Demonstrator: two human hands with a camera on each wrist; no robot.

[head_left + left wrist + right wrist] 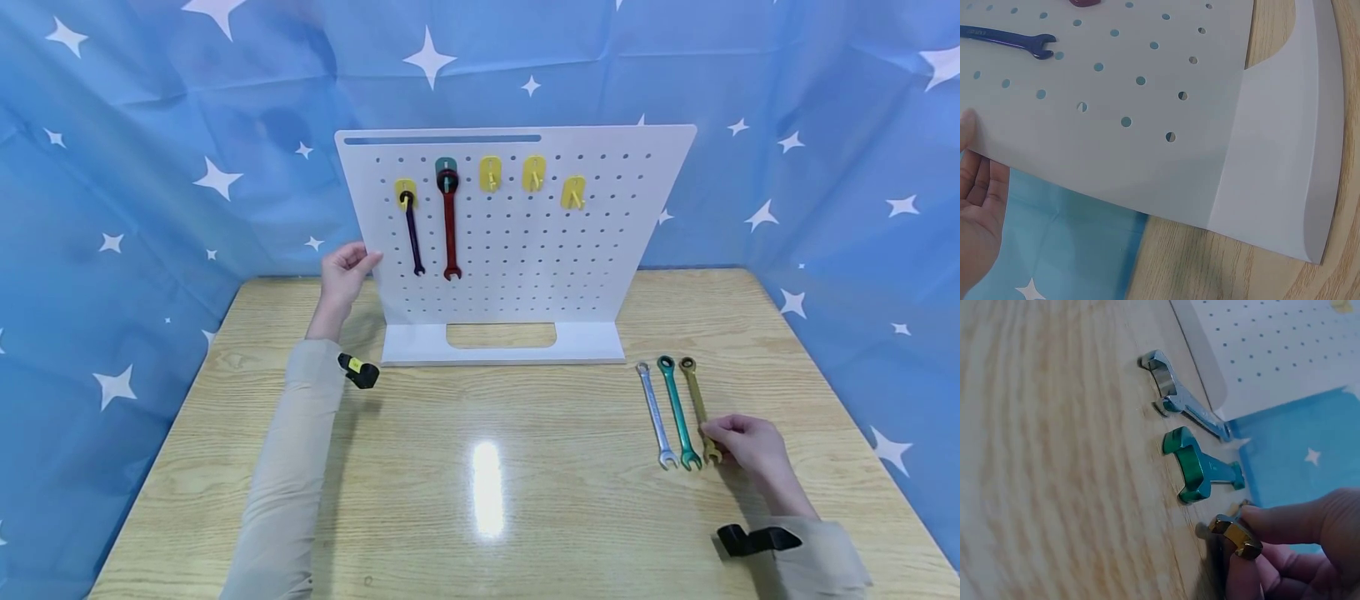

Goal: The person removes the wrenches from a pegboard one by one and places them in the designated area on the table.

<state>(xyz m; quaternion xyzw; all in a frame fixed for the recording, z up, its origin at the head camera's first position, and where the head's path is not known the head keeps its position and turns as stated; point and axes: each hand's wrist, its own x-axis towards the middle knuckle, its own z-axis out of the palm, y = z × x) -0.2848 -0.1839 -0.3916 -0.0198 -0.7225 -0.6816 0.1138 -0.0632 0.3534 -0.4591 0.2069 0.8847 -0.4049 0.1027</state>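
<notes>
My left hand (345, 275) pinches the left edge of a white pegboard (525, 242), thumb in front and fingers behind, as the left wrist view also shows. At the right of the table, my right hand (752, 450) pinches a gold combination wrench (696, 396) near its open end. Beside it lie a green wrench (677, 412) and a silver wrench (655, 415), roughly parallel. In the right wrist view, thumb and fingers close around the gold wrench (1238, 536). A dark blue wrench (413, 237) and a red wrench (450, 225) hang on the board.
Yellow hooks (491, 173) stand on the pegboard right of the red wrench, which hangs from a green hook (446, 163). The board's base (502, 354) rests on the wooden table (420, 483). A blue curtain with white stars (262, 100) surrounds the table's back and sides.
</notes>
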